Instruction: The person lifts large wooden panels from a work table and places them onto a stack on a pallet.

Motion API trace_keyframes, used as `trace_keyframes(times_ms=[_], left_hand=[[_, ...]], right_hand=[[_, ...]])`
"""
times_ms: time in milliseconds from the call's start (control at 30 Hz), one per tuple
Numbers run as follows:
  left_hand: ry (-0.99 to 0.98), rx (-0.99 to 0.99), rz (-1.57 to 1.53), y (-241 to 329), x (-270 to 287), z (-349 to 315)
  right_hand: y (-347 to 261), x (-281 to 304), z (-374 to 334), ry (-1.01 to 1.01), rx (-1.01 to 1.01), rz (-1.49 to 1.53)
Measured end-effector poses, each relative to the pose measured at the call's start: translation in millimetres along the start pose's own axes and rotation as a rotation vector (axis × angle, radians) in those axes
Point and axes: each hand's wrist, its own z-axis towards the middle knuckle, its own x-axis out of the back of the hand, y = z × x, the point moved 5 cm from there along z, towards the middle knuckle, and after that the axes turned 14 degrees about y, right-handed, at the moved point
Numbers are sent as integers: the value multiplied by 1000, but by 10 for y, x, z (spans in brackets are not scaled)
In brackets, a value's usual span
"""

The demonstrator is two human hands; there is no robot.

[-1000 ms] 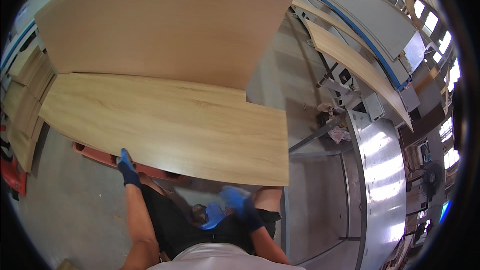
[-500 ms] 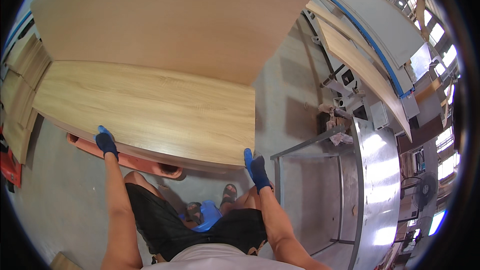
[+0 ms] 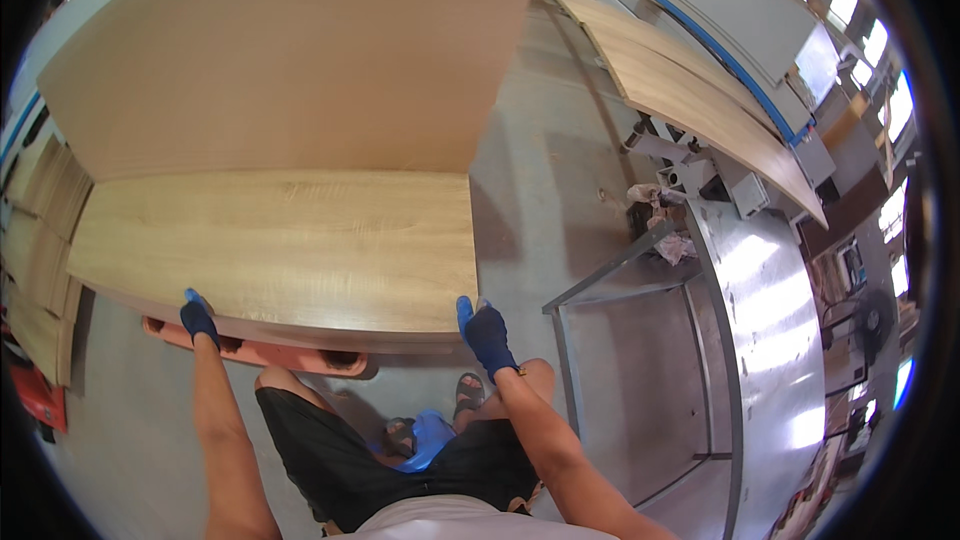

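Note:
A long light wood-grain board (image 3: 290, 250) lies flat in front of me on top of a stack. My left hand (image 3: 199, 318), in a dark blue glove, grips its near edge towards the left, thumb on top. At the near right corner my right hand (image 3: 487, 335), gloved alike, closes on the board with its thumb up against the edge. The fingers of both hands are mostly hidden. Rising beyond the board is a large plain brown sheet (image 3: 280, 60), which meets the board's far side.
An orange-red base (image 3: 340, 362) shows under the stack. Right of me stands a metal-topped table (image 3: 765, 330) on a grey frame. Leaning wood-grain panels (image 3: 680, 80) are farther right. More stacked boards (image 3: 45, 230) stand at the left. A blue object (image 3: 430, 435) lies between my legs.
The view has turned, so the board's near edge now runs more level and its right end sits farther left. Both hands keep their hold; the right hand appears farther left.

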Motion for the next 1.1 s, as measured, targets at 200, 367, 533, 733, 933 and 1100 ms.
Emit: trace_keyframes(times_ms=[200, 367, 533, 733, 933, 1100], left_hand=[[-333, 246, -229, 488, 195, -980], [-399, 398, -414, -82, 32, -1873], [-833, 145, -509, -21, 110, -3175], [-938, 260, -363, 443, 698, -3930], [-1047, 115, -419, 487, 849, -3935], [-1377, -12, -462, 1020, 989, -4472]], right_hand=[[529, -216, 210, -203, -34, 286], [437, 701, 994, -273, -586, 2192], [267, 2204, 1777, -49, -228, 2372], [112, 2815, 1326, 31, 170, 2383], [661, 2861, 1117, 387, -156, 1871], [297, 3508, -287, 747, -235, 1681]])
